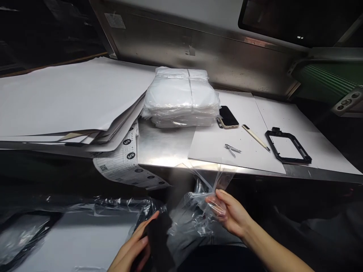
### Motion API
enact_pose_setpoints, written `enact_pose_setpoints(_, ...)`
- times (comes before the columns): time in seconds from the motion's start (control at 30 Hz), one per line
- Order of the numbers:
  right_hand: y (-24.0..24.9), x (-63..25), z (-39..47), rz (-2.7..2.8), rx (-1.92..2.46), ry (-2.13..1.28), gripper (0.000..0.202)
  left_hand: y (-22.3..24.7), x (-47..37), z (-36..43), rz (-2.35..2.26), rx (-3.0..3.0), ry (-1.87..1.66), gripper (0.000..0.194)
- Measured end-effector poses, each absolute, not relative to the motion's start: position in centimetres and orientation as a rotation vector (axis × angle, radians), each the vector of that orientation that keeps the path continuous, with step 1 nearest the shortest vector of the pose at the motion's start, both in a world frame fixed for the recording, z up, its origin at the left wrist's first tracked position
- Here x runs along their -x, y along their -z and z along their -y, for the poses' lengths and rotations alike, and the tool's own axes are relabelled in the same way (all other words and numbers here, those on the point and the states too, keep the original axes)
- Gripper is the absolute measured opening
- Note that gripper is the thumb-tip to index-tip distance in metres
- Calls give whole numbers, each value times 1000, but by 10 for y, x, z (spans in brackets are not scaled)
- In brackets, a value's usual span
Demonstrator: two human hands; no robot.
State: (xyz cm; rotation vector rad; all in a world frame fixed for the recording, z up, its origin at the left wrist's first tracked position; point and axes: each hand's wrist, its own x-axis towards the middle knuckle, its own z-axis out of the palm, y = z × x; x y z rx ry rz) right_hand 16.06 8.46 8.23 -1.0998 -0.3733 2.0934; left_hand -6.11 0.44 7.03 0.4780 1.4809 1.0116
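My right hand (pixel 231 213) pinches a crumpled clear plastic bag (pixel 198 206) in front of the metal table's front edge. My left hand (pixel 133 249) holds a flat dark object (pixel 159 236) low in the view, just left of the bag. The dark object is blurred and I cannot tell what it is. Both hands are below the table level, over my lap.
On the steel table (pixel 161 143) lie a bundle of white plastic bags (pixel 181 98), a phone (pixel 227 117), tweezers (pixel 233 149), a thin knife tool (pixel 255 137) and a black frame (pixel 287 146). White sheets (pixel 65 94) and a printed label strip (pixel 124 162) lie at the left. More clear plastic (pixel 85 211) lies at lower left.
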Motion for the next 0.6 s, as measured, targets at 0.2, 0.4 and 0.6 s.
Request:
enact_pose_setpoints(0.2, -102, -164, -107, 843, 1029, -2123, 42, -69, 36, -29, -1411, -902, -754, 68)
enact_pose_setpoints(0.4, -139, -183, -102, 1487, 1041, -2059, 39, -55, 1, -44, -1296, -856, -650, 76)
enact_pose_setpoints(0.6, -128, -201, -40, 2149, 1327, -1381, 24, -44, 1, -14, -1491, -723, -595, 65)
